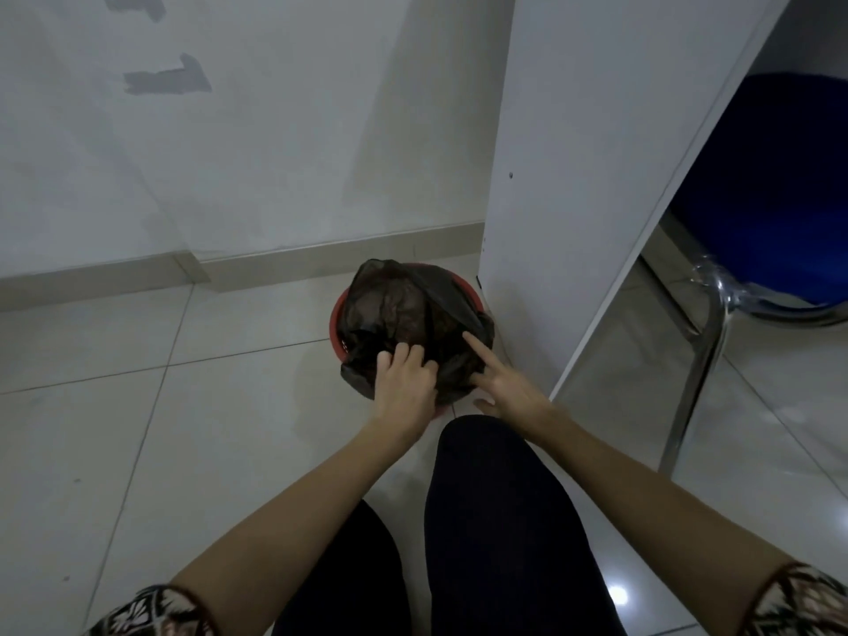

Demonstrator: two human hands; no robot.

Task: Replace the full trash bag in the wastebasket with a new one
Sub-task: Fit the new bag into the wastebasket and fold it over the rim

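The left hand (404, 383) has its fingers curled into the loose film at the near side of the trash bag (399, 314), gripping a fold of it, probably to gather the mouth before lifting. The right hand (502, 390) lies open beside it, its index finger (477, 348) stretched straight and touching the bag's right side. That looks like feeling for the edge tucked over the rim; the other fingers are too hidden to read. Pale tiled floor (183, 406) carries everything and meets a white wall (229, 153) at a skirting along its far edge. A tall white panel (573, 153) stands on the floor to the right, with a blue chair (771, 199) on chrome legs beyond it. The red wastebasket (336, 321) sits near the floor's far edge, just beside the foot of the panel, tucked out of the walkway. The dark bag bulges above the rim, full and not yet pulled free. Removal looks barely begun, and no fresh bag is in view. The thin film may tear if only one fold takes the weight.
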